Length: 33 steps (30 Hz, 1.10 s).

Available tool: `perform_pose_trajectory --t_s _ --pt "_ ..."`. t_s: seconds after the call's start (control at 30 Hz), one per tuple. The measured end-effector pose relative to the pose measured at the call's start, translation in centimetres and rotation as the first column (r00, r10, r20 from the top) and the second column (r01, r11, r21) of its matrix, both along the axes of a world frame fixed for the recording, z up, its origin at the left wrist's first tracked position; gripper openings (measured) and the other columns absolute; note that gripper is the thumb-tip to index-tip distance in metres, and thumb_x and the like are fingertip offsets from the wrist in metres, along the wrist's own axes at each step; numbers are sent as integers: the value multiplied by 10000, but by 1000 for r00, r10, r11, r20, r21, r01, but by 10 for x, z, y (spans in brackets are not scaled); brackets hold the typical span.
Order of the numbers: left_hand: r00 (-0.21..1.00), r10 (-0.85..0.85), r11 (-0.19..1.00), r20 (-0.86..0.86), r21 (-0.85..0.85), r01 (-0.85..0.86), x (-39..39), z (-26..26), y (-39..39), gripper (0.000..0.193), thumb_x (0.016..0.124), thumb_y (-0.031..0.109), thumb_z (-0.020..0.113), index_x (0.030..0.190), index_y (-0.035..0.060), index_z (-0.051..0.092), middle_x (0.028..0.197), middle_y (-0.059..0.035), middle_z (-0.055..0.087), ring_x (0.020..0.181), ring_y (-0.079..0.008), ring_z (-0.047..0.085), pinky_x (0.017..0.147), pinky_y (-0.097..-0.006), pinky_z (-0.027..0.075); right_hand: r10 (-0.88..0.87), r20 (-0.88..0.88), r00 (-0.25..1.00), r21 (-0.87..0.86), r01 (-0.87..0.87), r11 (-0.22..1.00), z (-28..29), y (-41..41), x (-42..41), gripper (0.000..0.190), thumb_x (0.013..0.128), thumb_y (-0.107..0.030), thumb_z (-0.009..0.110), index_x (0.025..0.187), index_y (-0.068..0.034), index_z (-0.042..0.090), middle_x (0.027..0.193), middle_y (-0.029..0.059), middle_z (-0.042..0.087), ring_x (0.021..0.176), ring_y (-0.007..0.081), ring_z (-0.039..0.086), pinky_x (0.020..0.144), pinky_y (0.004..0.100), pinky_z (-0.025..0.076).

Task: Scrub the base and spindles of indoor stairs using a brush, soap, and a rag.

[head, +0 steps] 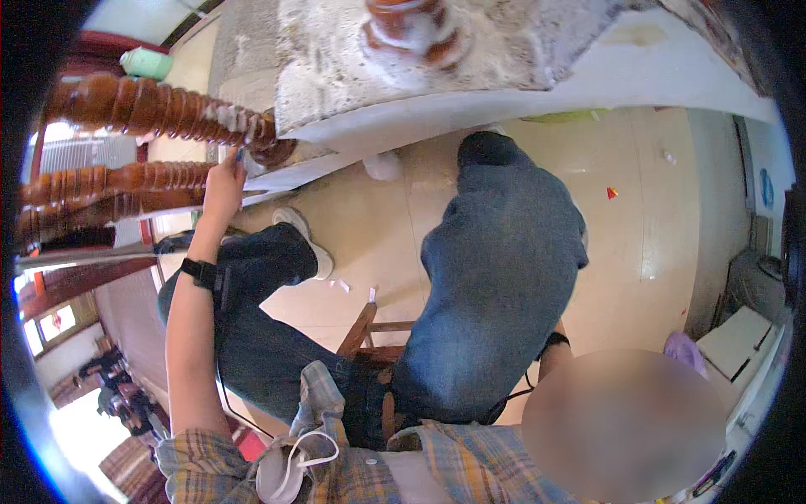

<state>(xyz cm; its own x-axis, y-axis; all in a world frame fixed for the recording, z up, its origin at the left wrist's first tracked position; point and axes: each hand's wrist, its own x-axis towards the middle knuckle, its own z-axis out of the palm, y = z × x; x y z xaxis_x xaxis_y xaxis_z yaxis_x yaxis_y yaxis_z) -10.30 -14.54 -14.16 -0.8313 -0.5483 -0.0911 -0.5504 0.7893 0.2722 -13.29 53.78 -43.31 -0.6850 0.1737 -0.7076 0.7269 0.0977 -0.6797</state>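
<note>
My left hand [223, 184] is raised to the foot of a turned brown wooden baluster [157, 113]. Its fingers are closed on a small blue object [239, 155], mostly hidden by the hand. White foam or lather [234, 120] coats the baluster's grooves close above the fingers. Another baluster [113, 179] runs just beside this hand. Of my right arm, only the wrist with a black band [556, 340] and a bit of skin show beside my thigh; the fingers are hidden. A third turned post [412, 31], streaked with white, stands on a rough concrete step [504, 47].
A white-sided ledge [441, 116] edges the step before my knees. My legs straddle a wooden stool [359, 334] on a tiled floor [352, 233] with paper scraps [340, 285]. A pale green container [146, 63] is at upper left. Boxes [733, 340] stand at right.
</note>
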Motion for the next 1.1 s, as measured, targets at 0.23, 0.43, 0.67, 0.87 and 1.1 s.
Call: perform_pose_trajectory --t_s 0.23,0.43,0.67,0.87,1.1 --pt "1000 5 992 16 -127 -3 1 -9 -5 419 862 137 511 1275 71 496 753 -283 586 747 -428 598 676 -486 456 184 135 974 19 -188 982 49 -13 38 289 788 -50 616 1062 -59 524 860 48 583 737 144 551 525 272 426" --pt "999 41 999 -24 -16 -41 4 -1 0 454 860 124 507 1311 85 468 731 -274 583 715 -415 596 677 -479 454 253 238 938 27 -267 963 68 -18 81 279 792 -53 614 1057 -60 527 856 45 582 732 140 548 525 268 424" --pt "991 -33 999 -133 -16 32 6 -5 -3 489 843 102 507 1327 74 444 706 -284 564 701 -426 587 674 -479 440 315 301 900 23 -337 941 80 -27 103 268 796 -56 612 1051 -60 531 850 41 580 725 137 545 525 264 422" --pt "996 -27 998 -86 -58 22 8 -8 -3 542 840 104 508 1367 91 380 774 -282 584 747 -430 589 692 -495 443 355 329 875 30 -385 922 91 -29 106 259 799 -59 611 1046 -60 533 846 38 579 720 133 543 525 260 420" --pt "983 -69 998 -168 -18 67 9 -13 -5 586 822 72 516 1382 91 347 801 -284 584 783 -427 585 716 -494 443 414 355 838 36 -455 890 97 -37 96 248 803 -63 609 1040 -61 537 841 35 577 713 129 540 525 256 417"
